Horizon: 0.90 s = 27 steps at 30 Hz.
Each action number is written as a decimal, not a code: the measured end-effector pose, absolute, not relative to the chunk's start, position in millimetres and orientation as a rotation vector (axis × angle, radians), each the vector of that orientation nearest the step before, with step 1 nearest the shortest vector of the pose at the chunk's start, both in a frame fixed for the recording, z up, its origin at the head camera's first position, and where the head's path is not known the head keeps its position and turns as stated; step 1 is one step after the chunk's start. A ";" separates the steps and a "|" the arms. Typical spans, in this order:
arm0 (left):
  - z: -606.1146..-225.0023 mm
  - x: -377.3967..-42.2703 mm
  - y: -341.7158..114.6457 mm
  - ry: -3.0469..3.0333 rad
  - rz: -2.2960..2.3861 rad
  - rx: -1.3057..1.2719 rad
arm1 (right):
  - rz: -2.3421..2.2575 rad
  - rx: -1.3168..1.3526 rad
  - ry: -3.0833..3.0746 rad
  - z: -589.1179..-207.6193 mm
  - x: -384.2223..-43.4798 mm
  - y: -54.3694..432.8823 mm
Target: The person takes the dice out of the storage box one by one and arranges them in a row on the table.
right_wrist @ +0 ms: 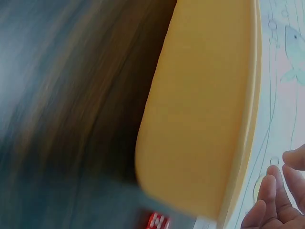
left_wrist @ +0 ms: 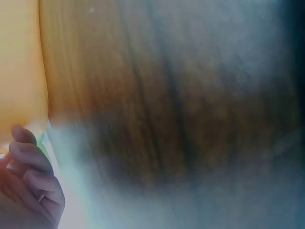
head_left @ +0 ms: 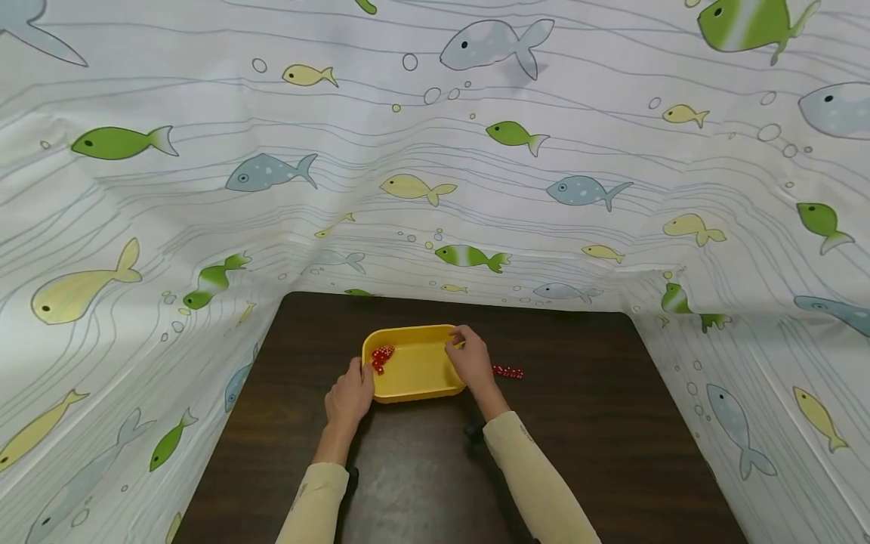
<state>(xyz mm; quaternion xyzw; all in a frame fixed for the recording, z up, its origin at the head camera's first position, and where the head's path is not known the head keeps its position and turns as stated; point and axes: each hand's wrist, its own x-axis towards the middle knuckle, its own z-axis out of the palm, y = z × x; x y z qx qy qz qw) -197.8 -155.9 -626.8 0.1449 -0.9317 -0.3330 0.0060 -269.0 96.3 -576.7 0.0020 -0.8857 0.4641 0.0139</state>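
Note:
A shallow yellow tray [head_left: 418, 394] stands on the dark table, with several red dice [head_left: 382, 355] loosely grouped at its left end. My left hand [head_left: 350, 394] grips the tray's left side, thumb at the rim; its fingers [left_wrist: 33, 164] show beside the tray's wall in the left wrist view. Above the right end of the tray is my right hand [head_left: 470, 363], thumb and forefinger bent close together. The right wrist view shows its fingertips [right_wrist: 269, 186] with nothing seen between them. Just right of that hand, a row of red dice [head_left: 507, 372] lies on the table.
The dark wooden table [head_left: 578, 446] reaches out on both sides of the tray. A white cloth with printed fish [head_left: 408, 249] hangs behind it and along its left and right sides. One red die [right_wrist: 157, 221] shows near the tray's end in the right wrist view.

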 end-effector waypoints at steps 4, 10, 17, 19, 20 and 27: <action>-633.5 -198.1 -158.1 -2.876 -1.021 0.402 | 1.438 0.088 -2.775 -582.0 -268.5 77.5; -629.1 -197.0 -155.6 -2.900 -1.022 0.431 | 1.484 0.173 -2.798 -586.0 -263.6 49.5; -630.1 -198.8 -153.8 -2.906 -1.022 0.430 | 1.538 0.187 -2.842 -590.7 -255.5 27.4; -628.8 -199.1 -153.5 -2.903 -1.013 0.434 | 1.516 0.201 -2.854 -592.3 -256.1 21.9; -628.0 -199.3 -153.7 -2.902 -1.009 0.435 | 1.501 0.208 -2.860 -593.4 -256.3 19.0; -626.6 -200.8 -156.5 -2.899 -0.980 0.427 | 1.465 0.229 -2.921 -596.4 -254.3 0.3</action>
